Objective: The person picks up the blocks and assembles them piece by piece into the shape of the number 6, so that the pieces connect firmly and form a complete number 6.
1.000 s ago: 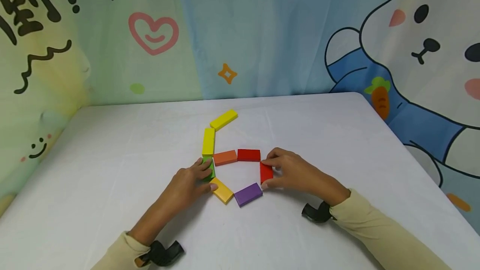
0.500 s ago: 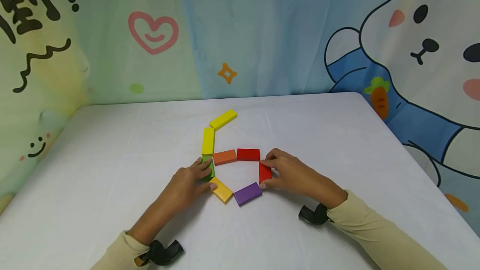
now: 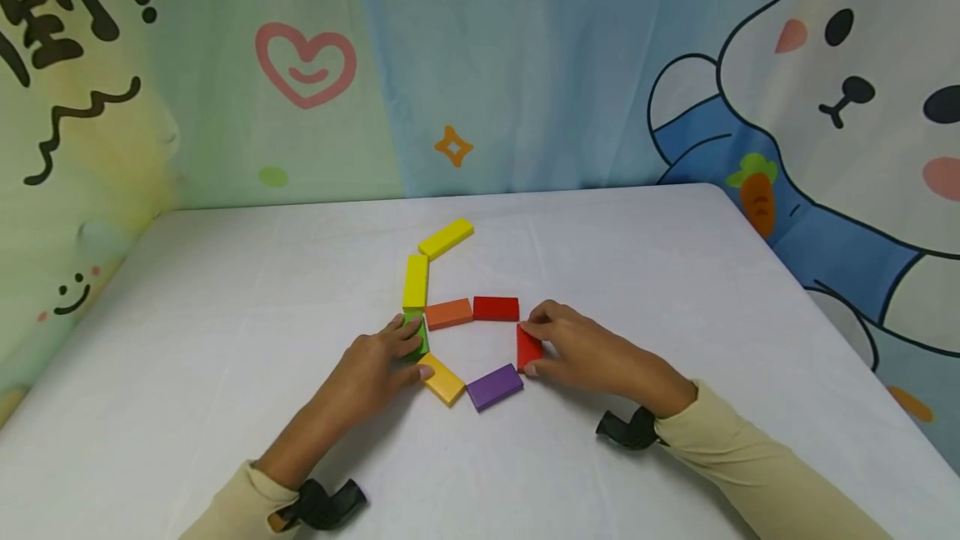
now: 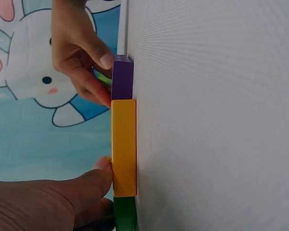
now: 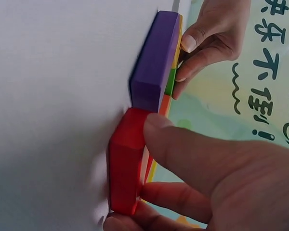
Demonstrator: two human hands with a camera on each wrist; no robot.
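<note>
In the head view my left hand rests its fingers on a green block, its thumb touching an amber block. My right hand pinches a red block by its ends between thumb and fingers. The right wrist view shows this red block lying flat, one end close to a purple block. A second red block and an orange block lie end to end behind. Together these blocks outline a ring. Two yellow blocks, one upright-running and one slanted, extend from its left side.
White cloth covers the table. Behind it hangs a printed cloth backdrop with a cartoon animal at the right. Black wrist cameras sit on the left cuff and the right cuff.
My right hand has shifted the pinched red block very slightly, and its thumb lies a little differently at the near end. My left hand and the other blocks look unmoved.
</note>
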